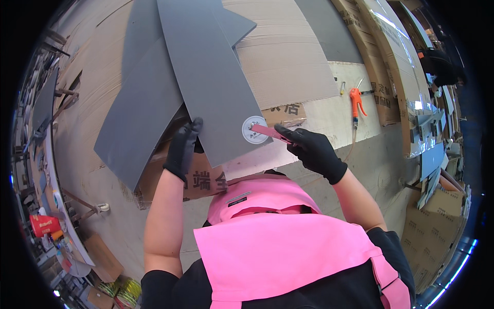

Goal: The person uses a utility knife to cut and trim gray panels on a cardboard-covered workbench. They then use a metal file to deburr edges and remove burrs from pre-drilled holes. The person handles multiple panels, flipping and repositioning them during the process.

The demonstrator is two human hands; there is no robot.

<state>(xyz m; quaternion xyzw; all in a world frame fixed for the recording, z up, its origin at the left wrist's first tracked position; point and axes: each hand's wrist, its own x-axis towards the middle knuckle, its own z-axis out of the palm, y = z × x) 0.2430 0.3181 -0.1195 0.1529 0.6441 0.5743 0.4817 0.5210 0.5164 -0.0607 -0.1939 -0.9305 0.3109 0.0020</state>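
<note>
A long grey panel lies at a slant in front of me, its near end raised towards me. My left hand, in a black glove, is closed on that panel's left edge. A round white sticker is on the panel's near right corner. In my gloved right hand, which is closed, is a slim flat pink tool that looks like a box cutter. Its front end lies over the sticker; whether it touches cannot be seen. Another grey panel is beneath and to the left.
Cardboard sheets spread under the panels on the worktable. To the right lies an orange air blow gun with a hose. Long cardboard boxes line the right side, and a person in dark clothing is beyond. A red container stands far left.
</note>
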